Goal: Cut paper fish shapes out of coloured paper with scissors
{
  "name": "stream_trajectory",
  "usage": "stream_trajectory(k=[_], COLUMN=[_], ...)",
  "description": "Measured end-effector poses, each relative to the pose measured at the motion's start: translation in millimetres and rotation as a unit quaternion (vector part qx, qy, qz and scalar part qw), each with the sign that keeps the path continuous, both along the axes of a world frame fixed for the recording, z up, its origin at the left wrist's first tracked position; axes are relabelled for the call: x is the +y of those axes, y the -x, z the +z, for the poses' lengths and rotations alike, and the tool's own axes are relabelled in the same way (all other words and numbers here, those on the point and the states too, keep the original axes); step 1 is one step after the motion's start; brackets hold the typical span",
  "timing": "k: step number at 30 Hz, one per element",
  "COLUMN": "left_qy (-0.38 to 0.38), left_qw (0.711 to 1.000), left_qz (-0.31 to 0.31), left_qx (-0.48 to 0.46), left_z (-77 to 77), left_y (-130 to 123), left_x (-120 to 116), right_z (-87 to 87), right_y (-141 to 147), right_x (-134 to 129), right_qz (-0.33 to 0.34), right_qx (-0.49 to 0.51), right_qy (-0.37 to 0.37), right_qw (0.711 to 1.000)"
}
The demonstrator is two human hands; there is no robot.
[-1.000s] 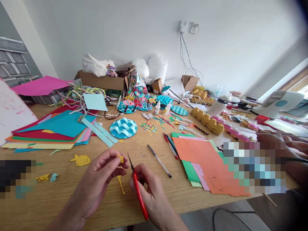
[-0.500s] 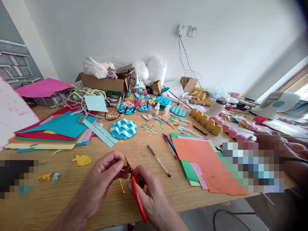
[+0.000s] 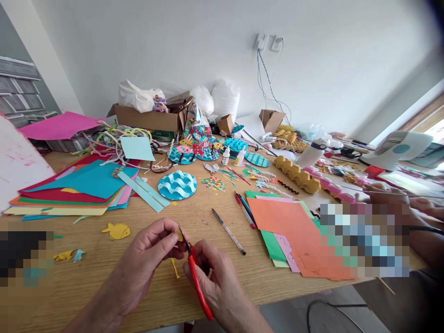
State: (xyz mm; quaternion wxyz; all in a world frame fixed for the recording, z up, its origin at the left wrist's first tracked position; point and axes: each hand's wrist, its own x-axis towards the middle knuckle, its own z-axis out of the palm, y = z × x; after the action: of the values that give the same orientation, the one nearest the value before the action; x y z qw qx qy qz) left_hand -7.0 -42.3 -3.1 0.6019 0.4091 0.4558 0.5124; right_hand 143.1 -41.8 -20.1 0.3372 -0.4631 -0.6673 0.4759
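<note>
Between the thumb and fingers of my left hand (image 3: 152, 254) is a small piece of yellow paper (image 3: 179, 235), mostly hidden by the fingertips. My right hand (image 3: 217, 273) grips red-handled scissors (image 3: 198, 286), whose narrow blades point up and touch the paper's right side. A thin yellow paper scrap (image 3: 175, 268) lies on the table below the blades. Left of my left hand lies a yellow paper fish (image 3: 118, 231) with drawn lines. A clear-barrelled pen (image 3: 229, 232) rests just beyond my right hand.
Coloured paper is stacked at the left (image 3: 79, 182), with orange and green sheets (image 3: 287, 222) at the right. A blue wave-patterned disc (image 3: 177, 185) lies ahead, near glue bottles (image 3: 225, 156) and confetti (image 3: 213, 183). Another person's hand (image 3: 391, 203) is at far right, partly pixelated.
The hands stay almost in place, the scissors still at the yellow paper. The whole view has shifted very slightly.
</note>
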Motion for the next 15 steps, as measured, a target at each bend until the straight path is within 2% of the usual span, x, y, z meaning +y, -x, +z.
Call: stream_trajectory(k=[15], left_qy=[0.014], left_qw=[0.999], left_qz=[-0.015], left_qx=[0.035], left_z=[1.5], left_y=[3.7], left_x=[1.2], right_z=[-4.9], right_y=[-3.9], right_x=[-2.6], right_qz=[0.009], right_qx=[0.001], right_qy=[-0.025], right_qw=[1.0])
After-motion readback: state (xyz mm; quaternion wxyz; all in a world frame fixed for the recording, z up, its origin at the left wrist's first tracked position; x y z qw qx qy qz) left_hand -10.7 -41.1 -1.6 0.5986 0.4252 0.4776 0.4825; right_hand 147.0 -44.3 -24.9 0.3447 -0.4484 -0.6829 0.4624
